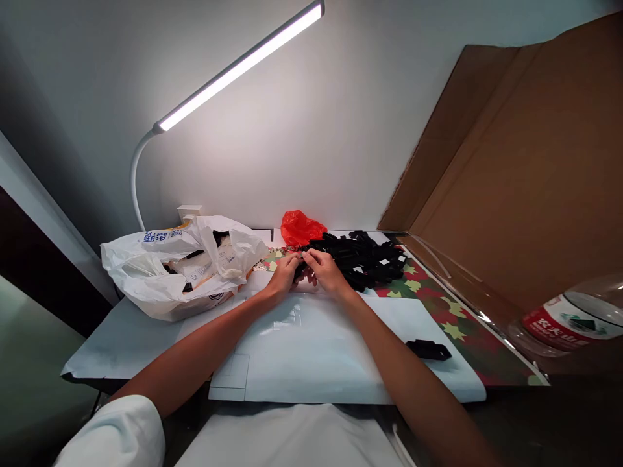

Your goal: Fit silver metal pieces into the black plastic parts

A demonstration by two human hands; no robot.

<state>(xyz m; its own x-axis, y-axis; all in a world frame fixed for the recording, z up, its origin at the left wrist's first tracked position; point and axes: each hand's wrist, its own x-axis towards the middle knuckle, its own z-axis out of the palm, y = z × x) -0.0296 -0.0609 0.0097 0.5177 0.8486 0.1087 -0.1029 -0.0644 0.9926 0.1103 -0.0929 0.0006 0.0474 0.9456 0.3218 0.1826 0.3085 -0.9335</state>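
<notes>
Near the table's middle, my left hand [286, 275] is closed around a small black plastic part [298, 272], mostly hidden by the fingers. My right hand [325, 271] meets it from the other side, with thumb and finger pinched at the part's upper end. Whether a smaller piece sits between those fingertips I cannot make out. Just beyond my right hand lies a pile of black plastic parts [370, 256], a few with white patches. One separate black part [428, 349] rests on the white sheet [316, 350] near my right forearm.
A white plastic bag [146, 269] with things inside stands open at the left. Behind my hands are a red plastic bag [302, 227] and small metallic-looking bits [287, 249]. A lit lamp [243, 65] hangs above. Cardboard [525, 155] and a labelled bottle [569, 321] are at the right.
</notes>
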